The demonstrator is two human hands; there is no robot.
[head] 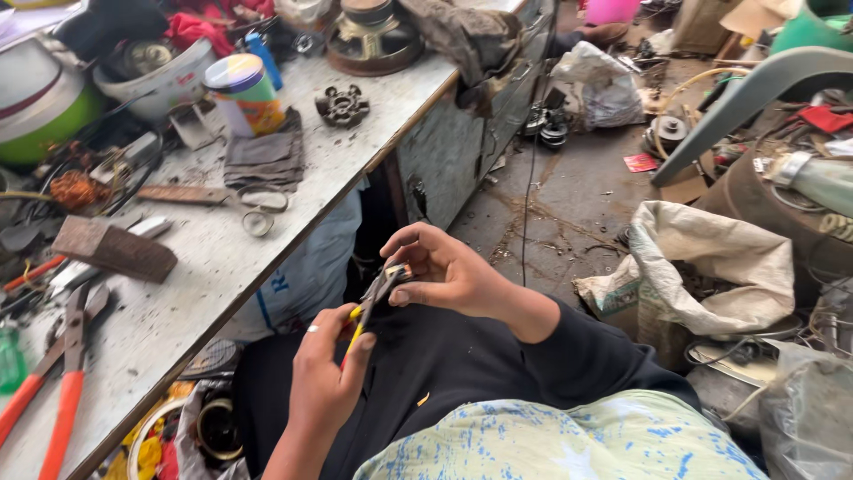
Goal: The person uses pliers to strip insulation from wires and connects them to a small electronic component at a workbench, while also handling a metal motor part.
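I sit beside a cluttered workbench [204, 267] with both hands over my lap. My left hand [324, 378] grips a pair of small pliers with yellow and red handles [366, 311], a ring on one finger. My right hand [444, 267] pinches a small dark part with an orange bit [397, 271] against the pliers' jaws. The two hands meet just right of the bench's edge. The part is too small to make out further.
On the bench lie large orange-handled cutters [62, 391], a rusty block [114, 249], a folded grey cloth [264, 160], a spray can [249, 93], a black gear-like piece [342, 105] and bowls. White sacks [711, 267] and scrap crowd the floor at right.
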